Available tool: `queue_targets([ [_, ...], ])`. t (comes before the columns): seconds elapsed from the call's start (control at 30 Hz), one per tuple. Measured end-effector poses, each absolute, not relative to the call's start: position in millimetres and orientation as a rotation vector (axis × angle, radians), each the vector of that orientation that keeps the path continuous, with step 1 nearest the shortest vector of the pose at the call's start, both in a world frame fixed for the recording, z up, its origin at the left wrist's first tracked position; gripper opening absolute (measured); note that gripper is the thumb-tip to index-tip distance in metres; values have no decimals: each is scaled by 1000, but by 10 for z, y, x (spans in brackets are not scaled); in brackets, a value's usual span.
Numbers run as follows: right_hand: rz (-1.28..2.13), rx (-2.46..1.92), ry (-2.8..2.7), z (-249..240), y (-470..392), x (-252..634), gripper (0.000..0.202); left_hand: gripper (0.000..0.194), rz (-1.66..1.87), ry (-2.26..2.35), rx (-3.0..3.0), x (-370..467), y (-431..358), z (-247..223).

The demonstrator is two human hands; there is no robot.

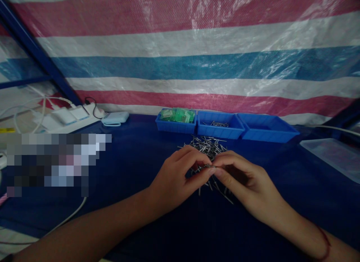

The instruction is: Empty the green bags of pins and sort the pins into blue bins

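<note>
Striped red, white and blue woven plastic sheeting (180, 67) fills the upper frame behind a dark blue tabletop (126, 160), where, right of centre, the left hand (180, 172) and right hand (250, 179) pinch a small metal piece (208, 166) between their meeting fingertips. Behind and beneath it spreads a heap of thin metal rivets or pins (209, 143); beyond stand three blue plastic bins (221, 124), the left one holding green packets (180, 115), while a light blue case (115, 118) and white power strip (73, 117) lie left.
</note>
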State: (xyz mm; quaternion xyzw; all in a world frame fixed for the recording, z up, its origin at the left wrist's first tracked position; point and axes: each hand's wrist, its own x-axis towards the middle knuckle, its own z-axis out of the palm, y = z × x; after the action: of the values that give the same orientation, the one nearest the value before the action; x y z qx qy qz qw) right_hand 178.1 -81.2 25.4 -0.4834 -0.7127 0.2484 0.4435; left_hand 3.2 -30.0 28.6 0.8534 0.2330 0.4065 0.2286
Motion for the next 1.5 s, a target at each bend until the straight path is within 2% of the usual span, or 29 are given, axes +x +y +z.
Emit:
queue_targets([
  [0.13,402,-1213,-1860,356,-727,1881,12,11,1061,729,2311,37,-300,277],
  [0.33,-283,-1482,-1731,543,-137,2197,19,16,1035,791,2292,-11,-194,260],
  [0.43,-408,-1569,-1838,526,166,2291,22,19,1002,856,2313,-68,-58,283],
  [0.57,-381,-1574,-1908,398,192,2281,22,24,924,985,2321,-124,91,298],
  [0.83,-14,-1553,-1903,207,-438,2268,23,16,779,989,2425,-131,156,192],
  [1.07,189,-1560,-1830,221,-525,2221,27,14,762,992,2467,-102,188,120],
  [1.5,200,-1447,-1858,184,-607,2077,20,15,647,1006,2622,-90,186,73],
])
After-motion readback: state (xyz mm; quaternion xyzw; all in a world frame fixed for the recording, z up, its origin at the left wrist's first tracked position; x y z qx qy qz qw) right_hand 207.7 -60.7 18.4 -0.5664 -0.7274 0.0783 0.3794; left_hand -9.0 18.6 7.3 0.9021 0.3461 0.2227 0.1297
